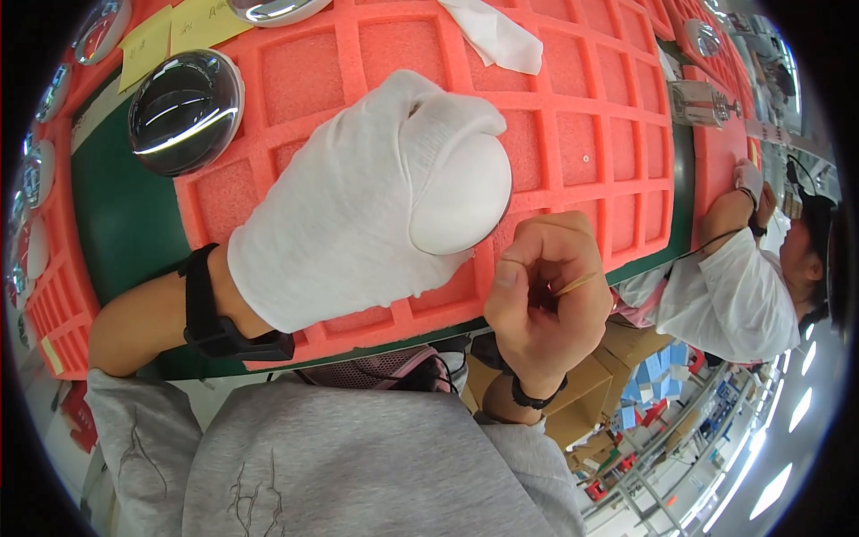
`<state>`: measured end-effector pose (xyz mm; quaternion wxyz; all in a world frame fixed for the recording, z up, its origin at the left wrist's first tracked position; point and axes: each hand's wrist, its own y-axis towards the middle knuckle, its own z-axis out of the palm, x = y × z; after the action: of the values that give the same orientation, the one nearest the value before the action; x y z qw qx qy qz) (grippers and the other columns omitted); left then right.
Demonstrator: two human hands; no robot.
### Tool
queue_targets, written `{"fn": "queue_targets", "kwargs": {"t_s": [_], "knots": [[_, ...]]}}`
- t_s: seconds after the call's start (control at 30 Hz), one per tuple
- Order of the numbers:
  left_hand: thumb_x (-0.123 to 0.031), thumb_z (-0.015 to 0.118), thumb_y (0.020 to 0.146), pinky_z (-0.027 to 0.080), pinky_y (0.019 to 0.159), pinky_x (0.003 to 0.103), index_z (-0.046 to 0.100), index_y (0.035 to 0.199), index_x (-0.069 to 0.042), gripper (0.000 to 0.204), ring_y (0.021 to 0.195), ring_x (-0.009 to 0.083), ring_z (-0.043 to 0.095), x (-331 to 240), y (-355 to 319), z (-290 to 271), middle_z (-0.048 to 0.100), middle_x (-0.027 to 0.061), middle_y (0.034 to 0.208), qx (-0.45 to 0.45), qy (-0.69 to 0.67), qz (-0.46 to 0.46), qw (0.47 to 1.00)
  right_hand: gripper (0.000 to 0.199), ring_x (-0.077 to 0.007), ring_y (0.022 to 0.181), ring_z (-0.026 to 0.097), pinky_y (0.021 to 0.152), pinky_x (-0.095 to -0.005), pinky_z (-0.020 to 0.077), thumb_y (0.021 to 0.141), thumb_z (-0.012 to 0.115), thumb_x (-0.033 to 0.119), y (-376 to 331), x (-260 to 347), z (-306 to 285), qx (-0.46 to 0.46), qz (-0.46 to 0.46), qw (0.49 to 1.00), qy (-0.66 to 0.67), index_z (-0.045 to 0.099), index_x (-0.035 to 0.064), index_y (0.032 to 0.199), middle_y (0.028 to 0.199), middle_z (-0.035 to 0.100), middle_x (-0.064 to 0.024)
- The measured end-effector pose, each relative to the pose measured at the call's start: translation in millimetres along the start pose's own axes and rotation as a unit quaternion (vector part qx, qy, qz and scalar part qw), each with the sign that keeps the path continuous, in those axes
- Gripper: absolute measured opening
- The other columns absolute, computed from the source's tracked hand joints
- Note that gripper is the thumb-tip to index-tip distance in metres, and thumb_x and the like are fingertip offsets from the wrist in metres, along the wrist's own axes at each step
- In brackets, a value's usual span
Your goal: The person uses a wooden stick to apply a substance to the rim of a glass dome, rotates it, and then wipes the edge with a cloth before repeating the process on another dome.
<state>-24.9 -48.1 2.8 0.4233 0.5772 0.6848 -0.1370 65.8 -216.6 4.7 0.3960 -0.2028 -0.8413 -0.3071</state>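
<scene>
My left hand [358, 188], in a white cloth glove, is closed around a round domed piece [463, 197] with a smooth white face and a thin dark rim at its right edge. Just right of that rim is my right hand [550, 300], bare, with thumb and forefinger pinched together. A thin yellowish stick [575, 285] shows across its curled fingers; the tip is hard to make out. Both hands are above a pink foam tray [528, 242] with square compartments. Left of the gloved hand, a glossy black dome [186, 112] with a clear rim rests by the tray's corner.
A white cloth [497, 38] lies across the tray's far part. Yellow paper notes [201, 25] lie beyond the black dome. A glass bottle [700, 103] stands right of the tray. Another person [729, 286] works at the right. Cardboard boxes [573, 407] are below the table edge.
</scene>
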Motion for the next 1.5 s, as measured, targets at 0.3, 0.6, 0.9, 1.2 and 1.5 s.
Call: {"fn": "queue_targets", "kwargs": {"t_s": [0.3, 0.6, 0.9, 1.2, 1.5], "knots": [[-0.007, 0.085, 0.061, 0.05, 0.09, 0.038, 0.057, 0.125, -0.008, 0.07, 0.106, 0.0309, 0.058, -4.4, 4.0, -1.5, 0.055, 0.012, 0.118, 0.026, -0.023, -0.089, 0.995, 0.01, -0.0087, 0.067, 0.047, 0.054, -0.0203, 0.0338, 0.083, 0.061, -0.001, -1.4, 0.8, -10.7, 0.072, 0.013, 0.994, 0.084, 0.056, -0.0029, 0.09, 0.086, 0.057, -0.009], [-0.008, 0.086, 0.06, 0.051, 0.09, 0.037, 0.058, 0.123, -0.007, 0.069, 0.107, 0.0303, 0.06, -3.9, 5.8, -0.8, 0.056, 0.0118, 0.117, 0.017, -0.015, -0.075, 0.997, 0.008, -0.0103, 0.059, 0.05, 0.048, -0.0219, 0.0345, 0.076, 0.063, -0.001, -0.4, 5.3, -20.5, 0.17, 0.01, 0.972, 0.163, 0.058, -0.0004, 0.082, 0.076, 0.059, -0.0075], [-0.006, 0.086, 0.059, 0.05, 0.092, 0.037, 0.056, 0.125, -0.005, 0.072, 0.108, 0.0274, 0.06, 0.1, -3.1, -2.7, 0.057, 0.0115, 0.119, 0.006, -0.023, -0.056, 0.998, 0.015, -0.0184, 0.055, 0.054, 0.046, -0.029, 0.0439, 0.072, 0.061, -0.004, -7.9, 10.2, -18.7, 0.362, -0.017, 0.902, 0.235, 0.057, 0.0037, 0.084, 0.077, 0.057, -0.006], [-0.005, 0.086, 0.057, 0.049, 0.095, 0.035, 0.053, 0.127, -0.005, 0.077, 0.112, 0.0236, 0.059, -0.4, 0.3, -10.2, 0.057, 0.0105, 0.121, 0.04, 0.008, -0.055, 0.998, 0.013, -0.0188, 0.058, 0.056, 0.046, -0.0306, 0.0428, 0.081, 0.066, 0.003, -20.5, 9.5, -9.3, 0.422, -0.066, 0.871, 0.243, 0.059, 0.0056, 0.091, 0.084, 0.056, -0.0024], [-0.008, 0.089, 0.054, 0.048, 0.097, 0.039, 0.043, 0.128, -0.007, 0.088, 0.116, 0.0245, 0.058, 9.8, -2.2, -8.4, 0.054, 0.0131, 0.124, 0.048, -0.14, -0.001, 0.989, 0.013, -0.0166, 0.059, 0.056, 0.047, -0.0295, 0.0418, 0.086, 0.072, 0.014, -26.4, 2.5, -13.4, 0.394, -0.042, 0.9, 0.179, 0.061, 0.0096, 0.091, 0.088, 0.058, 0.0007]]}}
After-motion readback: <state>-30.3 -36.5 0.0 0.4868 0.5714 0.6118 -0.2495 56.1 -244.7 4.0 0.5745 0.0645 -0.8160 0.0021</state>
